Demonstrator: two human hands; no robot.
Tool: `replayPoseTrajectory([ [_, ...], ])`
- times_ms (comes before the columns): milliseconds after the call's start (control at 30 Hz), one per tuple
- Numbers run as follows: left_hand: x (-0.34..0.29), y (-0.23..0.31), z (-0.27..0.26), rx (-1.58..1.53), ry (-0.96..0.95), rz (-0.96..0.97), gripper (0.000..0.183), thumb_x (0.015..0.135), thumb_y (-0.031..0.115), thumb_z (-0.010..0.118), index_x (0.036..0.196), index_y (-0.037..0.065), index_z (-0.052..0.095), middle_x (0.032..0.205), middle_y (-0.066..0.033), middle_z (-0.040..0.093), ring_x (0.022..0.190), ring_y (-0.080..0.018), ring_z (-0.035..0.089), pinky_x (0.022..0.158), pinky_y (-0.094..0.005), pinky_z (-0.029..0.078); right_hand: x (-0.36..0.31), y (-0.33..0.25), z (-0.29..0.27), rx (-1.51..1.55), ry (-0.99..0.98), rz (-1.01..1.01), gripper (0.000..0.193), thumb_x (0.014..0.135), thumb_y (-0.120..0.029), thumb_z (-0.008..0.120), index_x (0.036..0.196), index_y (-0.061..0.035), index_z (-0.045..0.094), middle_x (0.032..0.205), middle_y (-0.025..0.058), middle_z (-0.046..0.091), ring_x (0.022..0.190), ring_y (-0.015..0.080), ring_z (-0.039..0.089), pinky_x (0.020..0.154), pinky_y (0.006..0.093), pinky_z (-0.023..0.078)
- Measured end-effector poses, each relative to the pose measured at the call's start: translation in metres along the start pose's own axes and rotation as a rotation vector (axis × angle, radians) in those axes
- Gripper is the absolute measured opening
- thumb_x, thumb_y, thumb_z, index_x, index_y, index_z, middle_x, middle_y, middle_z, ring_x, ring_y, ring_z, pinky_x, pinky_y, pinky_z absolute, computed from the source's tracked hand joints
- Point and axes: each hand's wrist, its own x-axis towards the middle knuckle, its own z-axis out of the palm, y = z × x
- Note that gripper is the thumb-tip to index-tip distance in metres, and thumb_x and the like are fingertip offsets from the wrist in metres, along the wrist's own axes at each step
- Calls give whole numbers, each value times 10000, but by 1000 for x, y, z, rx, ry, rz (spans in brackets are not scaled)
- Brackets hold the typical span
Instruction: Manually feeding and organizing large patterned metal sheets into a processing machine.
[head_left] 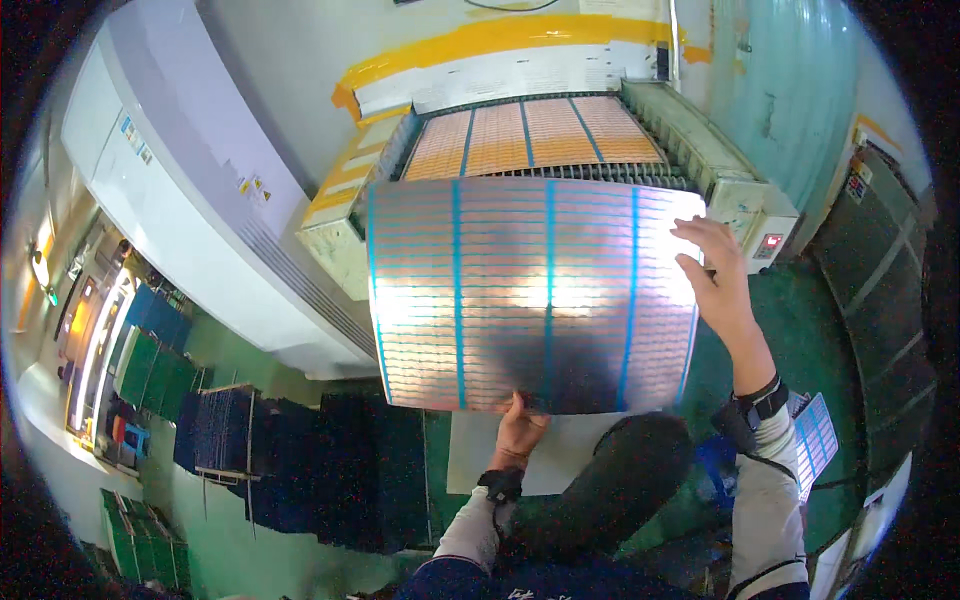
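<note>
A thin, shiny copper-coloured panel point(505, 240) with blue stripes and rows of fine lines is held up in front of me, tilted and glaring with reflected light. My left hand point(522, 432) pinches its lower edge, thumb on the near face and the fingers partly hidden behind. At its upper right edge is my right hand point(718, 275), fingers curved and spread apart from the thumb; whether the fingertips touch the sheet I cannot tell. Beyond, a similar striped panel point(500, 130) lies flat on the rollers point(685, 160) of a conveyor machine.
A pale side housing point(690, 125) with a small red display point(769, 244) flanks the rollers. At left stands a tall white cabinet point(200, 200). Dark racks point(340, 470) stand at lower left on the green floor. Another striped panel point(815, 440) leans beside my right forearm.
</note>
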Motion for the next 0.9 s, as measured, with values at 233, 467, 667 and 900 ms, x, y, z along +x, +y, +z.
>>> replayPoseTrajectory([
  [233, 6, 12, 57, -103, 60, 60, 270, 919, 264, 553, 1115, 80, 569, 1262, -147, 521, 1216, -339, 430, 1029, -490, 332, -49, 21, -16, -13, 20, 137, 197, 743, -11, 615, 936, -40, 638, 1020, 121, 631, 1004, 307, 552, 898, 391, 418],
  [467, -25, 42, 127, 98, -140, -12, 565, 853, 307, 628, 1293, 20, 419, 1328, -153, 455, 1231, -349, 413, 1050, -519, 287, -114, 51, -35, 105, 80, 444, 138, 848, -19, 564, 966, -5, 634, 975, 92, 644, 939, 201, 578, 850, 292, 438],
  [667, -20, 50, 137, 177, -210, 105, 489, 850, 276, 635, 1225, 0, 485, 1179, -186, 567, 1112, -393, 521, 976, -550, 366, -185, 107, -20, 332, 116, 783, 172, 888, -48, 524, 1005, 25, 626, 971, 77, 646, 881, 144, 587, 802, 252, 446],
  [900, 9, 49, 173, 105, -348, 93, 614, 799, 199, 697, 1320, 55, 405, 1322, -103, 477, 1242, -300, 428, 1050, -495, 322, -241, 92, 13, 417, -84, 745, 216, 892, -99, 548, 1053, 25, 621, 1010, 107, 650, 921, 172, 606, 844, 290, 461],
])
